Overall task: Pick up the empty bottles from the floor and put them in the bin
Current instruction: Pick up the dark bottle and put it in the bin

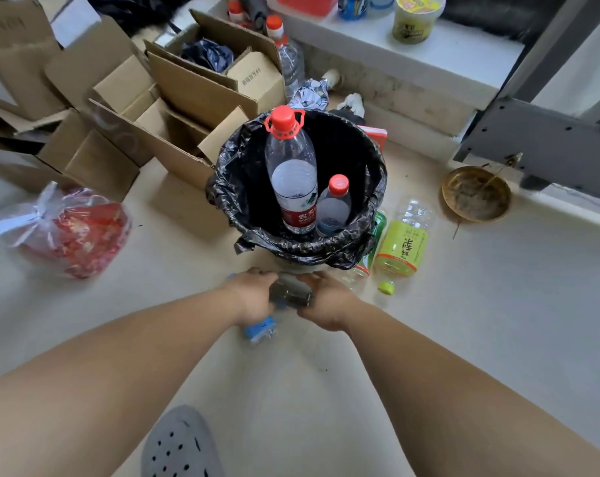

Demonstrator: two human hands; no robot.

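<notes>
A bin lined with a black bag [367, 232] stands on the floor. Inside it are a tall clear bottle with a red cap [291, 173] and a smaller red-capped bottle [333, 206]. Just in front of the bin, my left hand [254, 296] and my right hand [328, 299] both grip a dark crumpled bottle [291, 292], which is blurred. Under my left hand a clear bottle with a blue label [260, 332] lies on the floor. Right of the bin lie a yellow-green labelled bottle [400, 246] and another green bottle [374, 242], partly hidden by the bin.
Open cardboard boxes [188, 98] crowd the floor behind and left of the bin. A red bundle in a clear plastic bag [75, 232] lies at the left. A brass dish [476, 194] sits at the right by a grey frame. My grey perforated shoe [180, 445] is at the bottom.
</notes>
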